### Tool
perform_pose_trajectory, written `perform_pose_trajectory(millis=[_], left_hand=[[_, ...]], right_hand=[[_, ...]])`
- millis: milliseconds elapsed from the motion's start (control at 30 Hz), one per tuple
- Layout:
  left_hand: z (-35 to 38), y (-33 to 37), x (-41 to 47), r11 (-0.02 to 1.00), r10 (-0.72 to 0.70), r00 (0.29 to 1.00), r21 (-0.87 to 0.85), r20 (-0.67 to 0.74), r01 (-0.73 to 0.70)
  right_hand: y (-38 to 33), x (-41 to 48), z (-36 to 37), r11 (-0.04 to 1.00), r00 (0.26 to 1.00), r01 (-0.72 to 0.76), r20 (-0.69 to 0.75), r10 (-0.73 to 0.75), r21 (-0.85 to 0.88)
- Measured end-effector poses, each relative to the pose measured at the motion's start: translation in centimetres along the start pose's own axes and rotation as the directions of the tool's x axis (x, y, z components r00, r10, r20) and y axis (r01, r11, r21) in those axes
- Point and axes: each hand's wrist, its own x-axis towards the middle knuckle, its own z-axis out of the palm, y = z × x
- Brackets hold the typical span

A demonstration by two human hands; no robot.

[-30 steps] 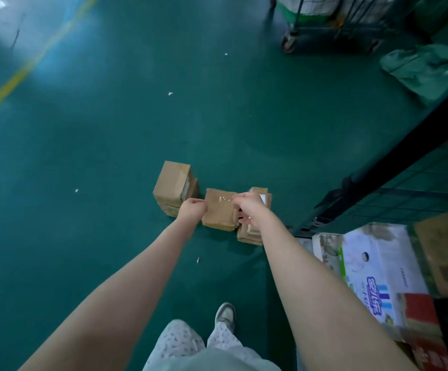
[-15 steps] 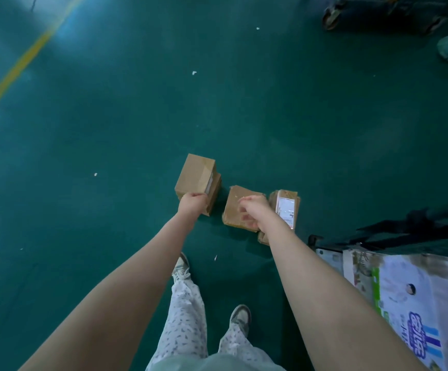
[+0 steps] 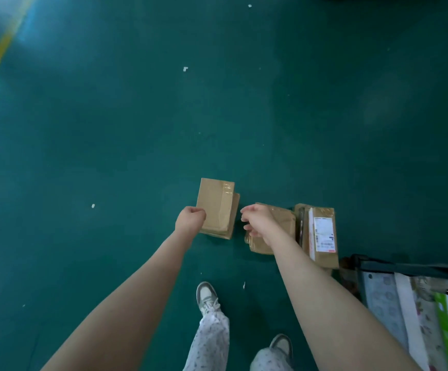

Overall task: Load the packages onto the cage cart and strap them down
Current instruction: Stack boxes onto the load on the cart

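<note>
Above the middle package (image 3: pixel 284 220), the right hand (image 3: pixel 257 220) has now opened.

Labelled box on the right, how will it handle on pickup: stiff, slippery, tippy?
Likely stiff: the labelled box keeps straight cardboard edges. Glossy tape on it may be slippery. It lies broad face up on the floor, so rolling seems unlikely.

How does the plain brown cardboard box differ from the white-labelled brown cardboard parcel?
The plain brown cardboard box is gripped by the left hand; the white-labelled brown cardboard parcel lies untouched. The box's top is bare; the parcel's bears a printed label. Both are taped cardboard.
</note>
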Motion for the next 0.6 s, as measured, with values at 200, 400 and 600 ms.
perform_pose_trajectory(millis=[200,400,600], left_hand=[[1.6,-0.5,8.4,0.997,-0.005,1.000,0.075,-0.002,0.005],[5.5,-4.7,17.5,0.992,-0.022,0.999,0.123,0.028,0.018],[6.7,-8.7,25.2,0.984,-0.036,0.997,0.172,-0.068,0.047]], right_hand=[[1.6,7.5,2.0,0.999,0.998,-0.031,-0.051,0.030,-0.016],[5.4,17.1,3.5,0.998,0.996,-0.058,-0.063,0.056,-0.032],[8.2,24.8,6.0,0.993,0.993,-0.102,-0.058,0.099,-0.056]])
